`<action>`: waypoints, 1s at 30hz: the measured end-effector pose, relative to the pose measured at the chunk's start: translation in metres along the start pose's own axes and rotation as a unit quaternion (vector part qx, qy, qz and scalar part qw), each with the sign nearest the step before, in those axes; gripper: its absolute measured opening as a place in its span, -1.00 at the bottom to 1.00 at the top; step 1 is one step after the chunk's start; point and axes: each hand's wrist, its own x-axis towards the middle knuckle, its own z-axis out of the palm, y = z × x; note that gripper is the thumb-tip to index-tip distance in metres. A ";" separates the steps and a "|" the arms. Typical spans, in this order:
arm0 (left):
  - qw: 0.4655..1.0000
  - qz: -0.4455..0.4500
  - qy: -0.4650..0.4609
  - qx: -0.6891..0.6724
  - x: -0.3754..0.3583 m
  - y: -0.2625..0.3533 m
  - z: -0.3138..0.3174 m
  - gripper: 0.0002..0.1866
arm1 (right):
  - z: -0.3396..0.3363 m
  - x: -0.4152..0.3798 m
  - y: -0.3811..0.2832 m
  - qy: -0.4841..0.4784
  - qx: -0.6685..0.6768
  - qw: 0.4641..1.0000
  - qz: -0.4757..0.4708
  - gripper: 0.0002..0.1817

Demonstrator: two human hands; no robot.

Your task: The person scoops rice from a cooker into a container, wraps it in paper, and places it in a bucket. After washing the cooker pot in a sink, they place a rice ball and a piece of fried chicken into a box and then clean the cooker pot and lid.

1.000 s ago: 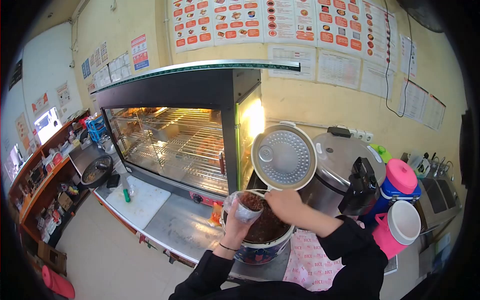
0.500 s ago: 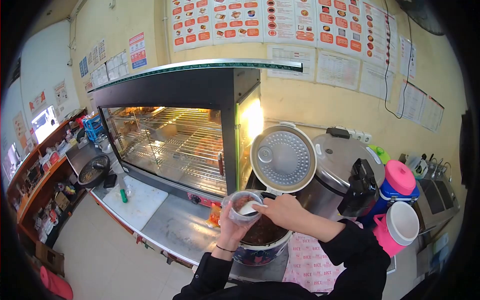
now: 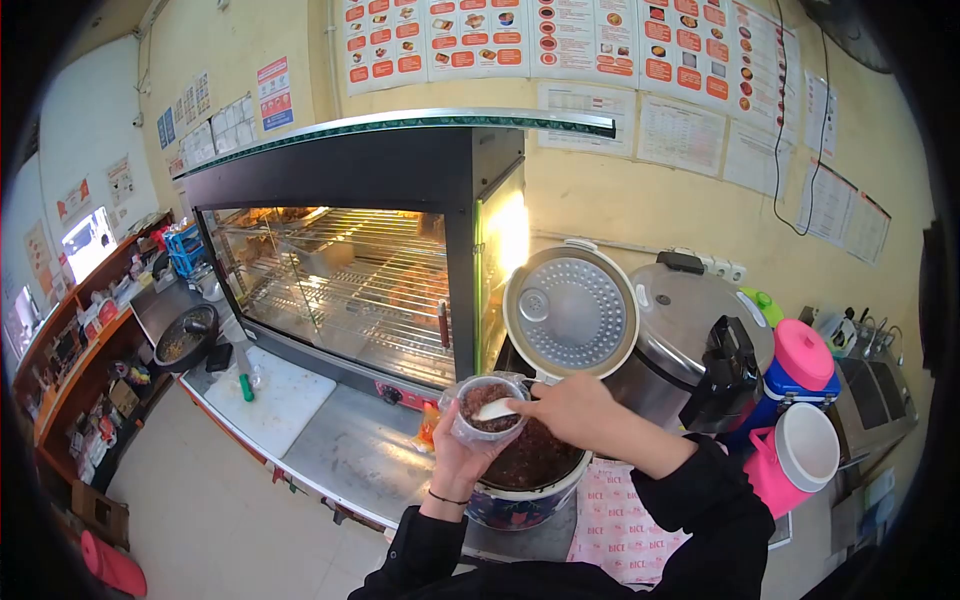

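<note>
The left hand holds a small clear cup from below, with its fingers wrapped around the cup's sides. The cup is held just above the open pot, so anything that drops falls back into the pot and not onto the worktop. The cup is almost full of dark brown food.

The right hand holds a white spoon, with its fingers closed on the handle. The spoon's bowl rests on top of the food in the cup. The hand comes in from the right side, over the pot, so the way from pot to cup is short.

The pot stands near the front edge of the worktop, and it has more of the same dark food inside. Its round lid stands up at the back, out of the way of both hands. A bigger silver cooker sits just behind it to the right, with its lid shut. A big glass warming box stands to the left of the pot, with wire racks inside. A white cutting board lies at the left end of the worktop. Pink papers lie by the pot on the right.
</note>
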 end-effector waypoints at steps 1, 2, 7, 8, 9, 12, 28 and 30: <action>1.000 0.008 0.009 0.015 0.002 0.002 -0.001 -0.46 | -0.006 0.000 0.003 0.010 0.000 1.000 0.005 -0.56; 0.999 0.019 0.019 0.026 0.004 0.004 -0.004 -0.46 | -0.016 -0.003 0.004 0.008 0.003 1.000 0.015 -0.56; 0.999 0.042 0.019 0.025 0.004 0.008 -0.003 -0.46 | -0.015 0.001 -0.009 -0.031 -0.001 0.999 0.010 -0.58; 0.998 0.046 0.020 0.023 0.003 0.009 -0.003 -0.45 | -0.010 0.004 -0.012 -0.019 0.007 1.000 0.007 -0.56; 0.999 0.044 0.016 0.025 0.002 0.009 -0.005 -0.45 | -0.006 0.007 -0.012 -0.007 0.006 1.000 0.001 -0.63; 0.998 0.045 0.010 0.034 -0.003 0.011 -0.009 -0.44 | -0.010 0.011 -0.007 -0.028 0.001 1.000 0.002 -0.65; 0.990 0.128 0.055 0.036 -0.040 0.051 -0.024 -0.44 | 0.027 0.038 0.026 -0.121 0.098 0.981 0.112 -0.58; 0.984 0.149 0.080 0.049 -0.052 0.057 -0.025 -0.45 | 0.111 0.053 0.029 -0.164 0.055 0.979 0.109 -0.63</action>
